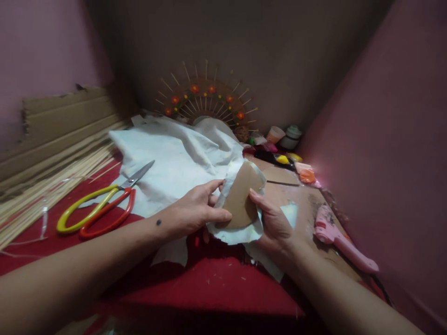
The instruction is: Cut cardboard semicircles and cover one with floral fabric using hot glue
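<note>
Brown cardboard, cut to a rounded wedge, is sitting between both hands near the middle of the scene, lying on a piece of white cloth whose near edge is wrapping up around it. The left hand is pinching the wedge's left edge, thumb lying along the near rim and fingers reaching over the far side, so that grip is clamped on cardboard and cloth together. The right hand is pressing from the right, thumb on the brown face and fingers tucked under the cloth, likewise closed on the piece. The wedge's long axis is running from near-left to far-right, tilting up toward the far side, with neither hand noticeably nearer. The cloth is spreading far and left over the red surface. Yellow and red scissors are lying to the left, partly on the cloth, beside bamboo sticks. A pink glue gun is resting to the right, just beside the right hand
</note>
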`<control>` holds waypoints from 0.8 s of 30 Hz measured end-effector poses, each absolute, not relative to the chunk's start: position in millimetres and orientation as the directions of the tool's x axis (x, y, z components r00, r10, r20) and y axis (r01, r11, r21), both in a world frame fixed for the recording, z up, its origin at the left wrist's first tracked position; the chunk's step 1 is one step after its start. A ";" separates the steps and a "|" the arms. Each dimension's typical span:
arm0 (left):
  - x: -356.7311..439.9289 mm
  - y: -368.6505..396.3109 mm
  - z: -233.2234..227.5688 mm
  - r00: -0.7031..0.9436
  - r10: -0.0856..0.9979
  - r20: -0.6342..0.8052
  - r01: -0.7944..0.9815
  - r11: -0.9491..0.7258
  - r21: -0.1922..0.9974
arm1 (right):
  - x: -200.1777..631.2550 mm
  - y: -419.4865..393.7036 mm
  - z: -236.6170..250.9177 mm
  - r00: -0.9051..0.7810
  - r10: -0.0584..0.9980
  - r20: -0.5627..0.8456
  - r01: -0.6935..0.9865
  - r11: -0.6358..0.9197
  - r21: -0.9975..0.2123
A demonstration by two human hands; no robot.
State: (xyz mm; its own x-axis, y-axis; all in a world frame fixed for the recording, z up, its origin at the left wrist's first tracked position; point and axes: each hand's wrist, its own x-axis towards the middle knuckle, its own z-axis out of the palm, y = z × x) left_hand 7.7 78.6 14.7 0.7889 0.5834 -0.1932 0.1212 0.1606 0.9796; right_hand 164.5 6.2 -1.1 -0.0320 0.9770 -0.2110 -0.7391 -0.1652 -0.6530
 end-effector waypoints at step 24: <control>3.4 83.9 21.0 0.799 0.533 -0.276 0.263 0.102 0.959 | 177.2 10.0 -0.8 -0.054 0.953 -0.298 -0.734 -0.240 -0.635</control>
State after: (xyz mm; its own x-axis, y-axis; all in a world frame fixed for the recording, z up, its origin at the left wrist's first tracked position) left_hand 3.4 83.9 21.0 0.7995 0.5334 -0.2763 0.2633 0.1022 0.9593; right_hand 177.2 10.0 -0.8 -0.0541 0.9529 -0.2983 -0.7345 -0.2404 -0.6347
